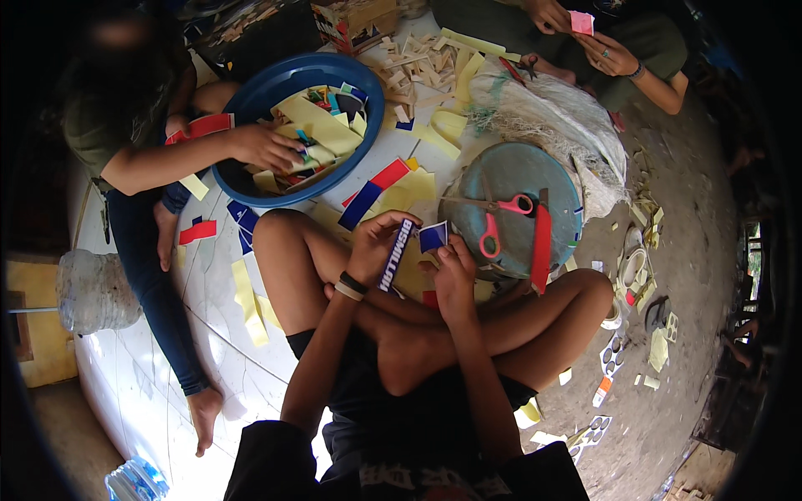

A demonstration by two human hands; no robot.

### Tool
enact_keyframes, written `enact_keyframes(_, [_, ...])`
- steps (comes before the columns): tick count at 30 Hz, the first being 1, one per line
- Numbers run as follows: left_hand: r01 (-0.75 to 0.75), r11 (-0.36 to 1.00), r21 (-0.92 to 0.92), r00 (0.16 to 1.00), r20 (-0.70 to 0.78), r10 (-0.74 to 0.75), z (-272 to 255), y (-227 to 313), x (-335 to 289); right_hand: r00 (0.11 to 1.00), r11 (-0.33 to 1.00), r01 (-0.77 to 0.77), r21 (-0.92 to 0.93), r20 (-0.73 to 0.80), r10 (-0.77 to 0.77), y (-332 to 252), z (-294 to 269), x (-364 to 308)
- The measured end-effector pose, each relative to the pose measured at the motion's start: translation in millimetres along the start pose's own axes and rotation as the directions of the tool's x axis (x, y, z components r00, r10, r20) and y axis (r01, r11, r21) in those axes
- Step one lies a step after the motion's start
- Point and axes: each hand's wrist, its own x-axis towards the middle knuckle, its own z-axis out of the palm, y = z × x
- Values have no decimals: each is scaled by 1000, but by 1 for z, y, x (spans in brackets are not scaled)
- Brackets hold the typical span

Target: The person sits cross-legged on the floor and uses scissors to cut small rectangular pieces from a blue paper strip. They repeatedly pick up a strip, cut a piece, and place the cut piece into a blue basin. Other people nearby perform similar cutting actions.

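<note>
My left hand [373, 250] is closed on a narrow dark blue sticker strip [396, 259] with white lettering, held upright above my crossed legs. Close beside it, my right hand [454, 274] pinches a small blue sticker piece [433, 238] with a pale edge. The two pieces are near each other; whether they touch I cannot tell. Just right of my hands, pink-handled scissors [515, 204] lie spread on a round greenish-blue lid [514, 163]. A long red strip [542, 242] hangs over that lid's near edge.
At left, a person's hand [266, 149] reaches into a blue basin [230, 179] of cut stickers and yellow backing paper. Another person's hands [608, 54] hold a pink piece at the far right. Wooden pieces [418, 67], a white sack [568, 104] and paper scraps lie around.
</note>
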Motion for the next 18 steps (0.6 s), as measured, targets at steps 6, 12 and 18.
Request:
enact_keyframes(6, [-10, 994, 107, 987, 159, -7, 1, 9, -5, 994, 990, -80, 113, 83, 70, -1, -4, 4])
enact_keyframes(12, [96, 992, 88, 945, 306, -118, -5, 16, -7, 984, 962, -175, 211, 65, 165, -6, 0, 3])
enact_keyframes(18, [240, 970, -40, 946, 233, -224, -2, 24, -18, 973, 964, -222, 146, -27, 228, -1, -7, 5])
